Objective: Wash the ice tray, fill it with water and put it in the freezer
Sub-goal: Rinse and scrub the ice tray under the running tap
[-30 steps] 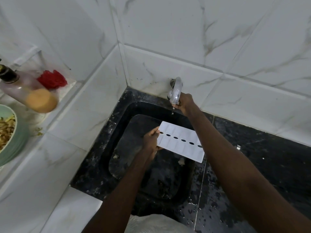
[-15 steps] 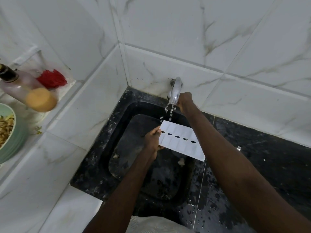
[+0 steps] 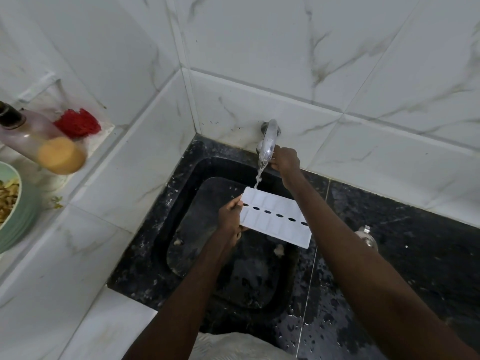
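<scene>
- The step in hand is the wash. Water runs down from the tap and lands on the far corner of the ice tray.
- The ice tray is white with a row of dark holes down its middle. It is held up in the air over the black sink, not resting on anything.
- The left hand has the tray by its short left end. Its grip is tight there, with the thumb on top and the fingers under.
- The right hand is up at the side of the tap. Its grip is curled round a part of the tap that the hand hides, most likely the knob.
- The right arm passes over the right end of the tray, so that bit is hidden.
- I cannot tell if the cups face up or down.
- I think the job is only at its start. Only one corner is under the water, so the rest needs a rinse.
- The next move calls for the right hand to let go of the tap and come to the tray, and for the tray to slide along under the water.
- After that the tray has to be flat to fill, or the water will spill onto the wet black desk.
- No freezer is in view.
</scene>
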Tool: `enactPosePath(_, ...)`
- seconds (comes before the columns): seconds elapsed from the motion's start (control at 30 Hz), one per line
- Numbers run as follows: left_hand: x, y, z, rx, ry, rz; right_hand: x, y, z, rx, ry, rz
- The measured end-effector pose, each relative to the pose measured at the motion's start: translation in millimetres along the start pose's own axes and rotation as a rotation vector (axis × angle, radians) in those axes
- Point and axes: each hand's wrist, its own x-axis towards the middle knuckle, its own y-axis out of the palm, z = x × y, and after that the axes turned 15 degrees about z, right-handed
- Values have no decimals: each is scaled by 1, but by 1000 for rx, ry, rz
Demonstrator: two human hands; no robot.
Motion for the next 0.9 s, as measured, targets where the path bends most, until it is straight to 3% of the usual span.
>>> enactPosePath(0.13, 0, -2, 5, 7, -1, -7, -34, 2, -38, -618, -270, -49)
enactPosePath(0.27, 3, 1, 11, 49, 23, -42, -61, 10, -92, -962, -447, 170)
enactPosePath(0.37, 2, 6, 14, 90, 5, -48, -75, 15, -108, -1200, -470, 214)
enactPosePath(0.5, 2, 8, 15, 80, 56, -60, -76, 19, -104, -1212, -445, 203)
enactPosePath(0.63, 6, -2, 11, 61, 108, -105, -80, 18, -100, -1245, -559, 273)
enactPosePath(0.77, 6, -2, 10, 87, 104, -86, -78, 14, -91, -1267, -504, 164)
enactPosePath(0.9, 3, -3, 13, 75, 98, -94, -83, 24, -92, -1242, -468, 315)
